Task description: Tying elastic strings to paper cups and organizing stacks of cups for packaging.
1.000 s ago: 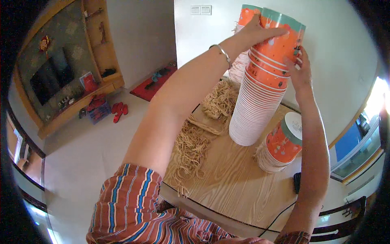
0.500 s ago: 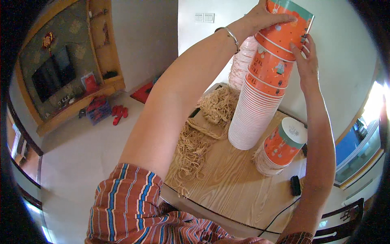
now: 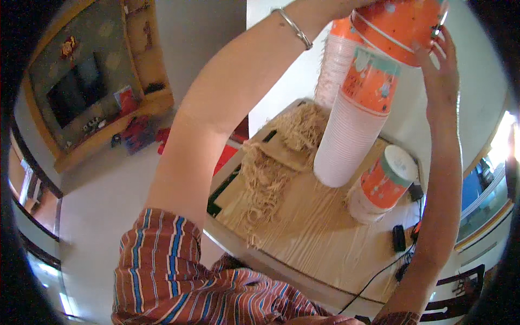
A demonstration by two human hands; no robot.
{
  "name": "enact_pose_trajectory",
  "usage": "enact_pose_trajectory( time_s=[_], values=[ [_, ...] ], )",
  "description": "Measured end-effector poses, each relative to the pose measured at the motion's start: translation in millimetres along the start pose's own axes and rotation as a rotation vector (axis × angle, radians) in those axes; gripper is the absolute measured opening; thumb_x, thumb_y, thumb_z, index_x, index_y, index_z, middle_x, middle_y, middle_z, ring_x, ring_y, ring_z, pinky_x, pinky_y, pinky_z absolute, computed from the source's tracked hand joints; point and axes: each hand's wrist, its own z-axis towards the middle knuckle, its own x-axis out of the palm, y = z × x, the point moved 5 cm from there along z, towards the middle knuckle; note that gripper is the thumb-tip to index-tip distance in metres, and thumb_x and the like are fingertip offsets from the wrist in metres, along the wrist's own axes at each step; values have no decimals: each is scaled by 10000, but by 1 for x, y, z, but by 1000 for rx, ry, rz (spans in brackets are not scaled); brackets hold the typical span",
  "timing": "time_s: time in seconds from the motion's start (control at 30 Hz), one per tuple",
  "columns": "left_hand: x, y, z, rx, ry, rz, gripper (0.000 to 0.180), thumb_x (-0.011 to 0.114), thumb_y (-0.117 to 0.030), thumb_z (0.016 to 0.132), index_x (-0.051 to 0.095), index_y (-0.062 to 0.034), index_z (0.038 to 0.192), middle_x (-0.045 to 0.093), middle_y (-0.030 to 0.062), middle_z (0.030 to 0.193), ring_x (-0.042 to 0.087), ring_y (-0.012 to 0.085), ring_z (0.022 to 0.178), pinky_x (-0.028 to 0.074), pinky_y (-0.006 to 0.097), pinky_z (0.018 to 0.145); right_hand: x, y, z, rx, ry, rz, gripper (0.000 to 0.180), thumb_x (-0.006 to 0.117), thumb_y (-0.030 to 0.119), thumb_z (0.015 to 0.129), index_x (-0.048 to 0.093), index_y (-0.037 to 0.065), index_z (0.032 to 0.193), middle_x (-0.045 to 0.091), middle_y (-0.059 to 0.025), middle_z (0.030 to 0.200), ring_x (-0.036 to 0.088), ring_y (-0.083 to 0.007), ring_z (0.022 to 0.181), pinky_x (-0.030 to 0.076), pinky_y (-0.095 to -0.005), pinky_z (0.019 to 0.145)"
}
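We start with the wood-grain table (image 3: 325, 233), biggest thing here, under everything. On it we log the tall stack of orange cups (image 3: 346, 146), nested, bases up, tilted in this view, green base on top. Behind it, a back stack (image 3: 338, 62), partly hidden by the left arm and the held cup. Left of the tall stack we have tangled tan fibre (image 3: 265, 184), in loose heaps; right of it, a short cup stack (image 3: 384, 181) with a white base up top.

The held orange cup (image 3: 392, 32) is up over the tall stack, rim side down, apart from its top as far as we can see; its upper part is cut off by the frame, and we can't tell if it's one cup or several nested. Right hand (image 3: 441, 70): thumb and fingers grasping its side near the rim. Left hand (image 3: 351, 7): at the top edge, beside the cup; finger state we can't tell.

Step in hand, our judgement: parting the cup from the tall stack. Next move, we'd say, calls for a steady grip and a sideways path that doesn't knock the column. Smallest: black block (image 3: 399, 238), near the right forearm; silver bracelet (image 3: 293, 27), left wrist.
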Motion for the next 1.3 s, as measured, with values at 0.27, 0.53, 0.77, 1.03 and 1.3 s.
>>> enact_pose_trajectory(
  time_s=[0.27,0.53,0.77,1.03,1.3],
  values=[
    [9,9,-133,-181,-129,-190,854,760,-549,709,418,18,1249,614,143,990,629,180,812,551,288,667,4,45,-115,163,211,-56,633,732,143,790,447,134,1355,521,-74,1263,524,-183,1134,488,-333,931],
    [62,71,-312,-693,-277,-220,944,861,-296,642,311,5,1347,562,125,1189,604,193,1005,552,317,782,18,2,-286,504,394,-124,853,744,51,692,311,58,1428,450,-153,1334,475,-303,1170,390,-382,1010],
    [107,136,-361,-649,-303,-269,1063,854,-247,656,176,11,1433,434,140,1346,500,227,1178,458,344,972,14,-70,-350,471,462,-196,830,701,19,745,259,41,1448,400,-121,1364,430,-246,1244,388,-376,1042],
    [90,120,-350,-742,-316,-264,1089,864,-243,641,165,-25,1448,462,144,1329,537,213,1127,513,338,884,18,-54,-343,540,438,-55,852,729,85,720,260,14,1428,402,-179,1391,389,-326,1284,303,-411,1098],
    [57,73,-364,-845,-482,-590,770,781,-352,749,382,-40,1329,553,118,1224,557,205,1109,485,353,926,-3,8,-322,370,554,-76,767,673,-4,756,309,54,1429,399,-124,1405,364,-272,1323,290,-404,1105]
  ],
)
